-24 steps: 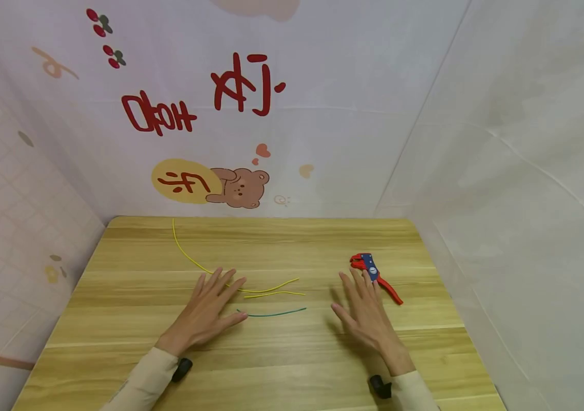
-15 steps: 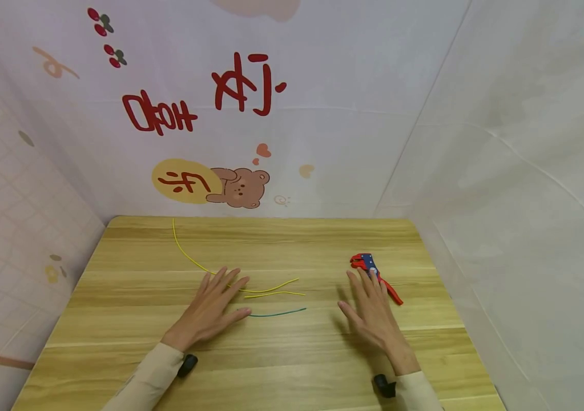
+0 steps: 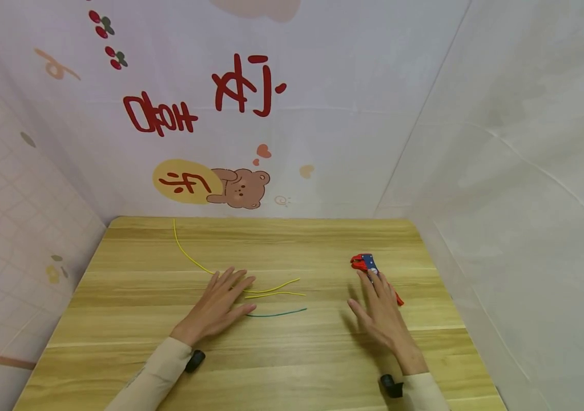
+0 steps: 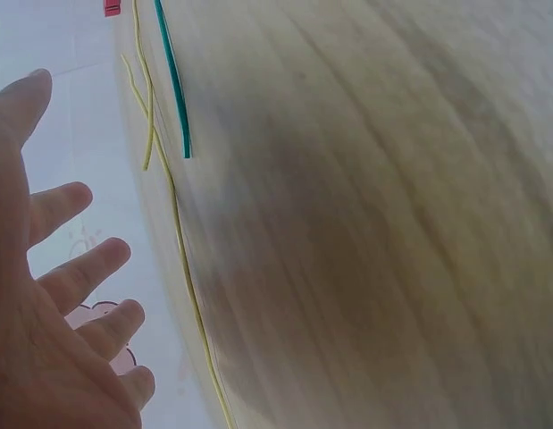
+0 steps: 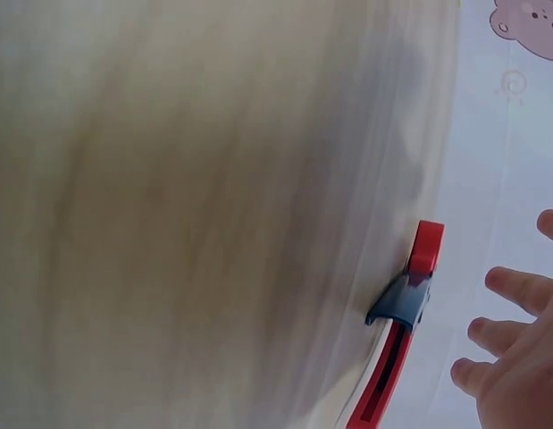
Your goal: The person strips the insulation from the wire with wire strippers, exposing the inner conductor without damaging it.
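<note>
My left hand (image 3: 218, 306) lies flat on the wooden table (image 3: 322, 365) with straight, spread fingers. Its fingertips lie over a long curved yellow wire (image 3: 189, 260). A shorter yellow wire (image 3: 278, 293) and a green wire (image 3: 281, 313) lie just right of it. In the left wrist view the left hand (image 4: 53, 331) hovers open beside the green wire (image 4: 173, 89) and the long yellow wire (image 4: 191, 295). My right hand (image 3: 381, 311) is open, its fingertips reaching over the handles of a red and blue wire stripper (image 3: 366, 262). The right wrist view shows the stripper (image 5: 406, 308) a little apart from my right hand's fingers (image 5: 513, 286).
White sheets with red writing and a bear picture (image 3: 240, 187) wall in the table at the back and on both sides. The table's right edge (image 3: 456, 308) runs close to the stripper. Bare wood lies between my two hands.
Both hands have slid forward and to the right. The left hand now covers more of the long yellow wire, and the right hand's fingers have reached the stripper's handles.
</note>
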Demonstrator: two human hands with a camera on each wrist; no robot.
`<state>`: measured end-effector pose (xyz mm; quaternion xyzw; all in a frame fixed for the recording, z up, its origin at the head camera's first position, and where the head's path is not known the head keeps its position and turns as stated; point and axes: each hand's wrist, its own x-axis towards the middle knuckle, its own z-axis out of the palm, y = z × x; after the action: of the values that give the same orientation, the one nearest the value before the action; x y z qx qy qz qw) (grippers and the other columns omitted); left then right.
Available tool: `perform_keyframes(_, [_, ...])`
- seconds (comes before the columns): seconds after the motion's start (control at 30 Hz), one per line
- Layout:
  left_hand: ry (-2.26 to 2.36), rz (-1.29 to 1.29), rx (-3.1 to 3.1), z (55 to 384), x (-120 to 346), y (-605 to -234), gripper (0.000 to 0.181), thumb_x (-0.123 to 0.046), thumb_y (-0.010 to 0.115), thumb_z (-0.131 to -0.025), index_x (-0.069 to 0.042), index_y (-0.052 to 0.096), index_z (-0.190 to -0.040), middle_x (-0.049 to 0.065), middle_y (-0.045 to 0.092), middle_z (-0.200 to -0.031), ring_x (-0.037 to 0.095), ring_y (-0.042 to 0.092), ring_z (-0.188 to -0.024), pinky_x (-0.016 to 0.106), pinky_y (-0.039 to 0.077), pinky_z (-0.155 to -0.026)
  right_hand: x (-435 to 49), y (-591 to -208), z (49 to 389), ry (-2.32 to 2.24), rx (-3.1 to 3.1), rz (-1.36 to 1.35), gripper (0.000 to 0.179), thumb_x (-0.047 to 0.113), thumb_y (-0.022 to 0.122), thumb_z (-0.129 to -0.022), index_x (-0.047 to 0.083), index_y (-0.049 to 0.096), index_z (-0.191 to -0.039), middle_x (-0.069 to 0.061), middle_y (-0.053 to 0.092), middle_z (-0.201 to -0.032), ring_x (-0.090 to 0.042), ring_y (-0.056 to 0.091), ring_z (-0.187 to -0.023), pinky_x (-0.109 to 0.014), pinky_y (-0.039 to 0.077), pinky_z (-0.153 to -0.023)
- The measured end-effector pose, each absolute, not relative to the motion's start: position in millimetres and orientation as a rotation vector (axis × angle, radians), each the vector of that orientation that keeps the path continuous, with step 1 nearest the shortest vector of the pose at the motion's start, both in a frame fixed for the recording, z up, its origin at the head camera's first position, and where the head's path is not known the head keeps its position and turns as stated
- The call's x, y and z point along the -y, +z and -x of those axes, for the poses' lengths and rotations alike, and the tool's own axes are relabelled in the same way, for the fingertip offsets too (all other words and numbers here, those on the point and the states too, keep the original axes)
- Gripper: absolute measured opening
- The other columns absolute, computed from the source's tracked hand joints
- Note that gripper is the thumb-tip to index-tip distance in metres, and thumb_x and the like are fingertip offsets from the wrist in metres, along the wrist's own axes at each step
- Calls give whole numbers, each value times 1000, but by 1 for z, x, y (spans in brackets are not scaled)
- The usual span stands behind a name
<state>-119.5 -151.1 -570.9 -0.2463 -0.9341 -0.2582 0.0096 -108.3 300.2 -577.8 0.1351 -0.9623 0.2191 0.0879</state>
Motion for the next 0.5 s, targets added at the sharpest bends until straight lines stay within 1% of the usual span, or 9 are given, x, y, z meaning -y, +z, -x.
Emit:
perform_keyframes(0.13, [-818, 773, 2909, 122, 149, -572, 66, -46, 72, -111, -11, 58, -165, 23, 54, -171, 54, 39, -167, 76, 23, -136, -304, -576, 109, 687, 2887, -365, 79, 41, 72, -110, 9, 39, -175, -33, 39, -177, -65, 29, -165, -83, 25, -130])
perform_keyframes(0.27, [-822, 786, 2893, 124, 146, -573, 64, -43, 73, -111, -10, 59, -164, 23, 55, -170, 54, 42, -165, 77, 26, -135, -309, -573, 110, 741, 2916, -321, 81, 43, 70, -111, 8, 37, -176, -31, 36, -180, -63, 26, -167, -81, 24, -132])
perform_keyframes(0.5, [-859, 820, 2865, 129, 141, -571, 61, -41, 74, -111, -8, 61, -161, 26, 55, -168, 55, 45, -161, 79, 30, -132, -318, -570, 113, 812, 2927, -270, 80, 43, 69, -112, 5, 36, -175, -31, 33, -180, -63, 23, -168, -86, 24, -128])
